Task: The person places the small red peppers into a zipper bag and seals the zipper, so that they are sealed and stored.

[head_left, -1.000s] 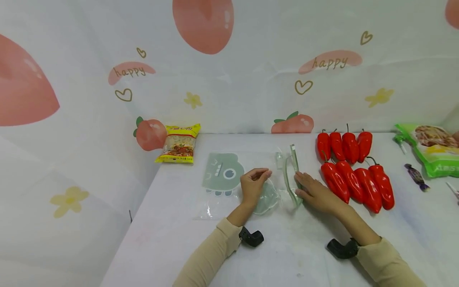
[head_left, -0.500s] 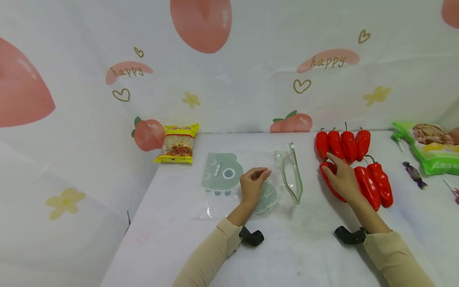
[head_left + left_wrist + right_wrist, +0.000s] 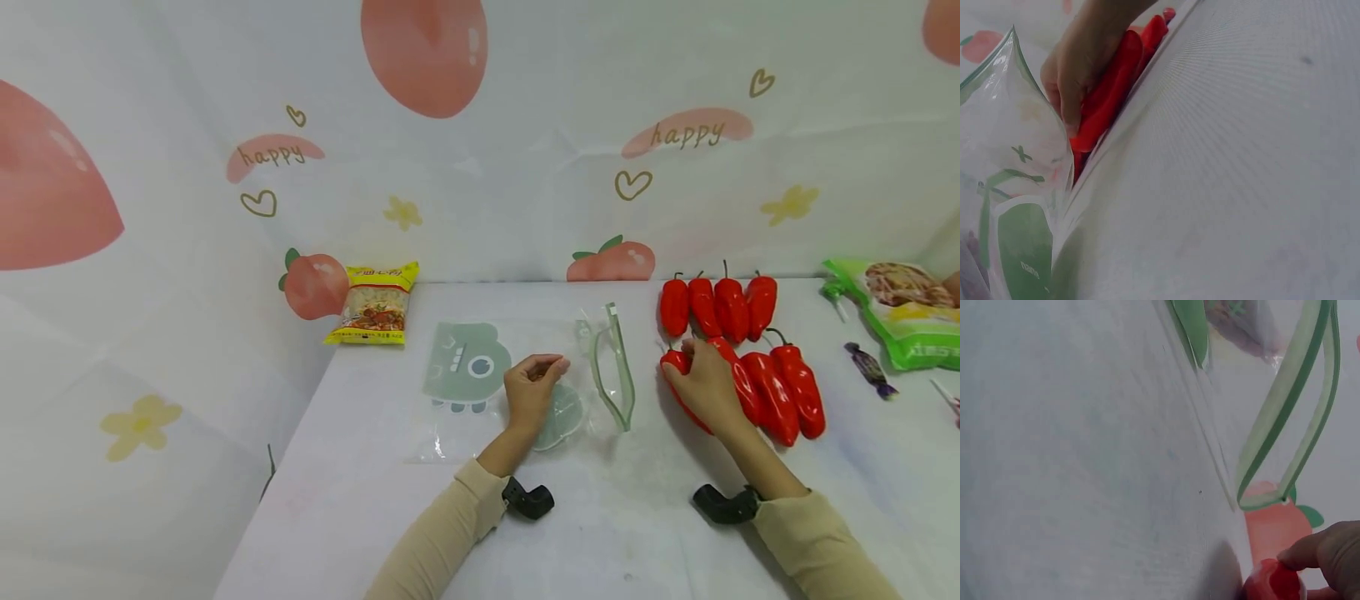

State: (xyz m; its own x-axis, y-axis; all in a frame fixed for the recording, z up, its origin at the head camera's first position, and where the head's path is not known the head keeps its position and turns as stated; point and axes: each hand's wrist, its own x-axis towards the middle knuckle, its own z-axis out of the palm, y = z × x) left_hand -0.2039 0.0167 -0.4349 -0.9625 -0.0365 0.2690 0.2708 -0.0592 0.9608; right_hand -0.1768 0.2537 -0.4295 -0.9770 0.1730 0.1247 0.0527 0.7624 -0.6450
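A clear zip bag [image 3: 459,362] with a green monster print lies on the table, its green-edged mouth standing open toward the right. My left hand [image 3: 531,392] pinches the upper film of this bag between thumb and fingertips. Through the plastic, the right wrist view shows that hand [image 3: 1241,325] dimly. To the right, my right hand [image 3: 708,387] grips the leftmost red pepper [image 3: 675,361] of the front row, fingers and thumb on either side. The left wrist view shows the same grip on the pepper [image 3: 1107,97], close beside the bag mouth. Part of the pepper is hidden under the hand.
Several more red peppers [image 3: 771,396] lie in two rows at the right. Beyond them are a green food packet [image 3: 918,317], a wrapped candy [image 3: 870,369] and lollipops [image 3: 835,292]. A yellow noodle packet [image 3: 375,304] stands at the back left, against the printed backdrop.
My right hand has left the edge of the bag mouth, moved right over the front peppers and taken hold of the leftmost one. My left hand has stayed on the bag.
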